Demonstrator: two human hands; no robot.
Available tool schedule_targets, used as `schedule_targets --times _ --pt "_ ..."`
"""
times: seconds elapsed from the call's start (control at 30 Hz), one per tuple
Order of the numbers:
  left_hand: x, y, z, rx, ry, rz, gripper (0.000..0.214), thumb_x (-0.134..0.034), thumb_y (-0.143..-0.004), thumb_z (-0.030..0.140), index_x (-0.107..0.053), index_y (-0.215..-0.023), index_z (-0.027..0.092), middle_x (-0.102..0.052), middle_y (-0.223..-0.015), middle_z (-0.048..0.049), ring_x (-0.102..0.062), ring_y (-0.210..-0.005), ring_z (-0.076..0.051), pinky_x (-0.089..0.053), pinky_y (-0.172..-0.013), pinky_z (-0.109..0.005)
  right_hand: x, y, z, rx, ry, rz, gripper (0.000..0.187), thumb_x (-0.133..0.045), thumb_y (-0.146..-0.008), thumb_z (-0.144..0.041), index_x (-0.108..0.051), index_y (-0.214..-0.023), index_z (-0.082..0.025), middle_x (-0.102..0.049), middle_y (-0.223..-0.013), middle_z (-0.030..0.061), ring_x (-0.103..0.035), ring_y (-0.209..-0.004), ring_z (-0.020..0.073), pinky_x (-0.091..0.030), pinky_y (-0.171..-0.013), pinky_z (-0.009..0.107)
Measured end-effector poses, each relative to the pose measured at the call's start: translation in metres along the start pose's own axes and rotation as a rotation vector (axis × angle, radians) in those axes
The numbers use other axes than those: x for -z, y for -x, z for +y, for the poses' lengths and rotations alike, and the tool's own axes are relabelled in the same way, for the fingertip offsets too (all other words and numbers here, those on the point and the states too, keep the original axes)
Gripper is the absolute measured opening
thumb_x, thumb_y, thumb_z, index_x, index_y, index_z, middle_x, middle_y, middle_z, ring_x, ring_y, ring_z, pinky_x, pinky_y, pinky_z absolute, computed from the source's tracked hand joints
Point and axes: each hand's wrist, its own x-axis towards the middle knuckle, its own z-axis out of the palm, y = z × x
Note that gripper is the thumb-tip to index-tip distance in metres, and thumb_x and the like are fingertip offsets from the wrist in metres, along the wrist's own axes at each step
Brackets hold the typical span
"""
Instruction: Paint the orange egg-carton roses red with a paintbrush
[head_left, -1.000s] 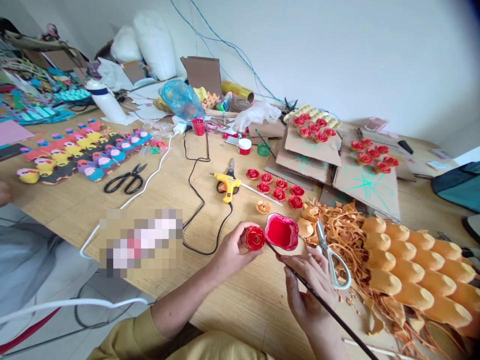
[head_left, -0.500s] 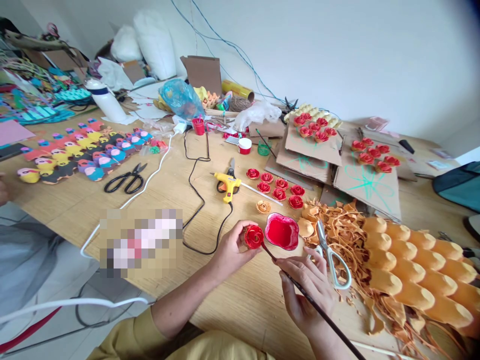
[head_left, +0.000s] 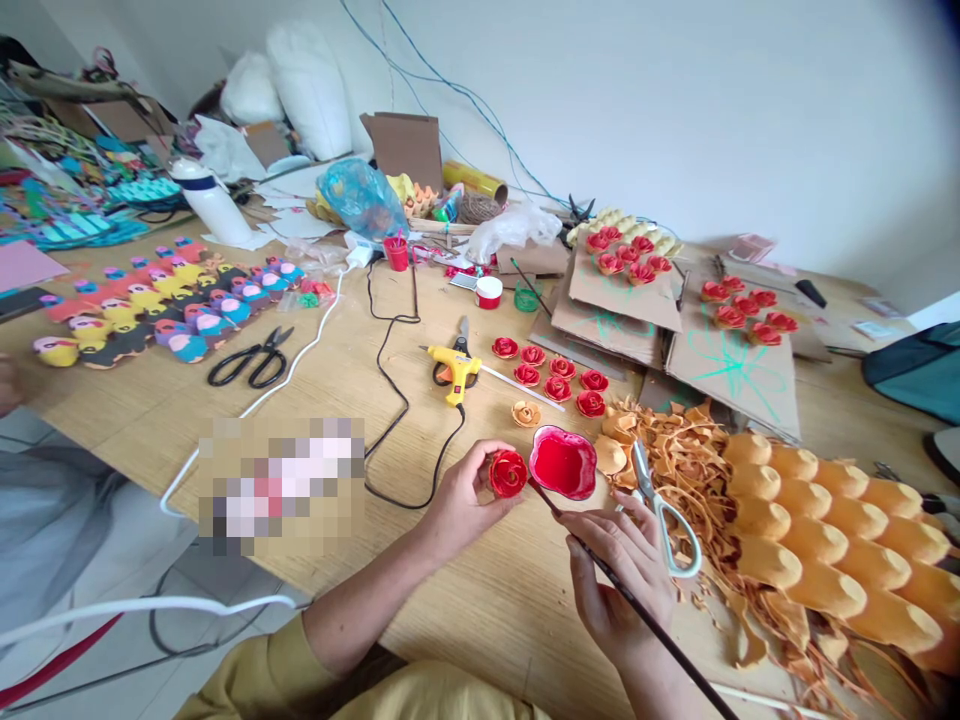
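A red-painted paper rose is pinched between the thumb and fingers of my left hand. My right hand grips a long dark paintbrush, its tip close to the rose's right side; whether the two touch I cannot tell. Just beyond sits a scalloped dish of red paint. Several finished-looking red roses lie in rows past the dish, with one unpainted orange rose in front of them. White-handled scissors rest right of my right hand.
Orange egg-carton cups and carton scraps cover the right side. A yellow glue gun with a black cord lies mid-table. Black scissors and painted carton birds are at left. Cardboard sheets carry more red roses. Another person's hand shows at the left edge.
The paintbrush and my right hand have shifted slightly right, the tip drawing back a little from the rose. My left hand holds the rose in nearly the same place.
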Motion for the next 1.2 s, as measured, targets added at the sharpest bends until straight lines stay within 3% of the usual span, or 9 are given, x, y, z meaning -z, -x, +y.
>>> schedule_targets --times 0.3,0.5,0.63,0.77,0.93,1.2 --pt "-0.001 0.0 -0.001 0.01 -0.004 0.01 0.046 -0.084 -0.079 0.022 -0.063 -0.121 0.02 -0.075 -0.118 -0.0055 -0.074 -0.106 -0.02 -0.06 -0.096 -0.029 -0.001 0.003 -0.002 0.025 -0.023 -0.059 0.028 -0.061 -0.097 -0.004 -0.067 -0.121 -0.018 -0.081 -0.095 0.0049 -0.074 -0.081 0.0158 -0.043 -0.108 0.046" --pt "0.0 0.0 -0.001 -0.012 -0.007 0.007 0.046 -0.083 -0.081 0.023 -0.063 -0.123 0.02 -0.074 -0.12 -0.0063 -0.074 -0.108 -0.021 -0.059 -0.097 -0.03 -0.002 0.008 0.0 -0.162 -0.113 0.014 0.02 -0.059 -0.1 -0.012 -0.068 -0.114 -0.023 -0.081 -0.095 0.0016 -0.074 -0.081 0.0168 -0.046 -0.108 0.044" --pt "0.0 0.0 0.003 -0.038 -0.025 0.003 0.046 -0.083 -0.081 0.021 -0.063 -0.122 0.021 -0.075 -0.121 -0.0069 -0.074 -0.109 -0.021 -0.058 -0.1 -0.032 -0.008 0.011 -0.002 -0.278 -0.161 0.128 0.018 -0.058 -0.101 -0.015 -0.071 -0.108 -0.025 -0.08 -0.094 0.0003 -0.075 -0.09 0.0196 -0.048 -0.105 0.042" --pt "0.0 0.001 0.006 -0.051 -0.037 0.005 0.046 -0.085 -0.08 0.022 -0.064 -0.121 0.021 -0.075 -0.12 -0.0074 -0.074 -0.109 -0.022 -0.058 -0.1 -0.032 -0.014 0.012 -0.003 -0.337 -0.175 0.138 0.015 -0.059 -0.102 -0.018 -0.071 -0.104 -0.026 -0.08 -0.091 0.0003 -0.073 -0.098 0.0214 -0.05 -0.101 0.041" --pt "-0.001 0.002 0.004 -0.069 -0.033 0.0 0.045 -0.083 -0.082 0.021 -0.063 -0.122 0.021 -0.075 -0.12 -0.0064 -0.074 -0.107 -0.02 -0.059 -0.098 -0.03 -0.017 0.015 0.0 -0.274 -0.115 0.145 0.014 -0.062 -0.101 -0.016 -0.07 -0.108 -0.025 -0.08 -0.09 -0.0009 -0.073 -0.081 0.0182 -0.05 -0.103 0.043" --pt "-0.002 0.004 0.0 -0.081 -0.068 -0.003 0.043 -0.078 -0.084 0.018 -0.062 -0.124 0.022 -0.075 -0.121 -0.0056 -0.074 -0.107 -0.019 -0.06 -0.099 -0.03 -0.01 0.012 0.001 -0.193 -0.011 0.101 0.018 -0.063 -0.099 -0.016 -0.069 -0.113 -0.025 -0.081 -0.092 -0.0006 -0.074 -0.08 0.0181 -0.05 -0.103 0.044"
